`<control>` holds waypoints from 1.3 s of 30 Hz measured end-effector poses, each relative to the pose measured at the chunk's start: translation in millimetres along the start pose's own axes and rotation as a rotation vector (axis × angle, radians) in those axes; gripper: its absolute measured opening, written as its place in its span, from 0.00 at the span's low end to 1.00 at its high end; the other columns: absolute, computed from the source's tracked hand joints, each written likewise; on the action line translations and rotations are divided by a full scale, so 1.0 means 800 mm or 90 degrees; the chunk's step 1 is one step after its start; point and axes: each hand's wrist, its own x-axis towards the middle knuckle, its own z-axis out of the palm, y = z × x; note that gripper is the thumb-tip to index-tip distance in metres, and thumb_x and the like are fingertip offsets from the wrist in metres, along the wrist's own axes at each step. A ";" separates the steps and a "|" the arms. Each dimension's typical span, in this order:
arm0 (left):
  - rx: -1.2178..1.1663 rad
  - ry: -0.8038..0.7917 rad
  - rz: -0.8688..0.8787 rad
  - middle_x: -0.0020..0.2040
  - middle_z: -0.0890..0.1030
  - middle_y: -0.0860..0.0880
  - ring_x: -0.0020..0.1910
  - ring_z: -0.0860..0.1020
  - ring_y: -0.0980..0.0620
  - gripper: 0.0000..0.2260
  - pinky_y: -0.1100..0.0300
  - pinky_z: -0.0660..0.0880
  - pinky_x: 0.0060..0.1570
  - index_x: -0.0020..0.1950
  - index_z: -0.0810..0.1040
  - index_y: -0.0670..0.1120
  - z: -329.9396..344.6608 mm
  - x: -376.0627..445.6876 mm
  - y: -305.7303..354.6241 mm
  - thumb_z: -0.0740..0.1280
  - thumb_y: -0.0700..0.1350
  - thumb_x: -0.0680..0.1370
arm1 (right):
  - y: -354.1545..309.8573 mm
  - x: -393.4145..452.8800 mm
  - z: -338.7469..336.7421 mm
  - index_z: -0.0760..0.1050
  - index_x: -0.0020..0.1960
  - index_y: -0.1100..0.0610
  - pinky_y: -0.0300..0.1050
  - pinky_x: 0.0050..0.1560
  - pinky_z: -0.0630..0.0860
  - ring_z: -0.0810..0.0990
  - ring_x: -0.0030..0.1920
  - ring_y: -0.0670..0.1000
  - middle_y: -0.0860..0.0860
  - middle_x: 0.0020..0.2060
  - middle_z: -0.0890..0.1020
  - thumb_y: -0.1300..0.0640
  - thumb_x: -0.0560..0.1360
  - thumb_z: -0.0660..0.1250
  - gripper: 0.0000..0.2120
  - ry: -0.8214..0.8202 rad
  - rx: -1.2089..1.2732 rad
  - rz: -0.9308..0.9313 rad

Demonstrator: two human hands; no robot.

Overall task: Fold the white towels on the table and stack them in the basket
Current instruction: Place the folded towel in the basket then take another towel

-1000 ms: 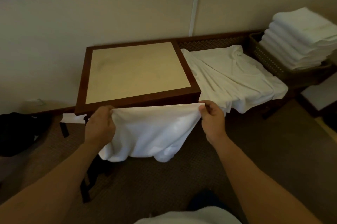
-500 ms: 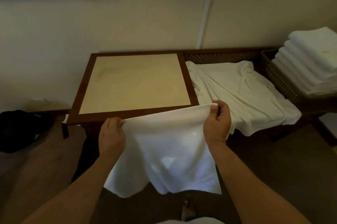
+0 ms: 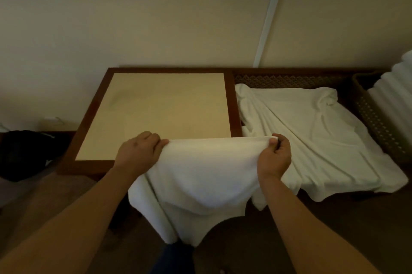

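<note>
I hold a white towel (image 3: 205, 175) stretched between both hands over the near edge of the square table (image 3: 156, 109). My left hand (image 3: 139, 152) grips its top left corner and my right hand (image 3: 275, 158) pinches its top right corner. The rest of the towel hangs down in front of the table. A heap of unfolded white towels (image 3: 312, 135) lies to the right of the table. At the far right a woven basket (image 3: 374, 115) holds a stack of folded white towels (image 3: 394, 95).
The table has a dark wood frame and a tan top, set against a cream wall. A dark bag (image 3: 22, 153) lies on the carpet at the left. A low lattice-fronted bench (image 3: 289, 78) runs under the heap and the basket.
Both hands have risen and moved forward with the towel, so its top edge now lies over the table's near edge. The towel hangs longer and flatter than before.
</note>
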 end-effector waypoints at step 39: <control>-0.337 -0.295 -0.260 0.46 0.83 0.52 0.45 0.80 0.50 0.09 0.58 0.75 0.42 0.50 0.83 0.53 0.184 0.544 -0.194 0.70 0.57 0.80 | -0.030 0.370 0.472 0.69 0.70 0.54 0.63 0.60 0.68 0.70 0.65 0.67 0.61 0.67 0.70 0.57 0.76 0.63 0.22 -0.021 -0.527 -0.197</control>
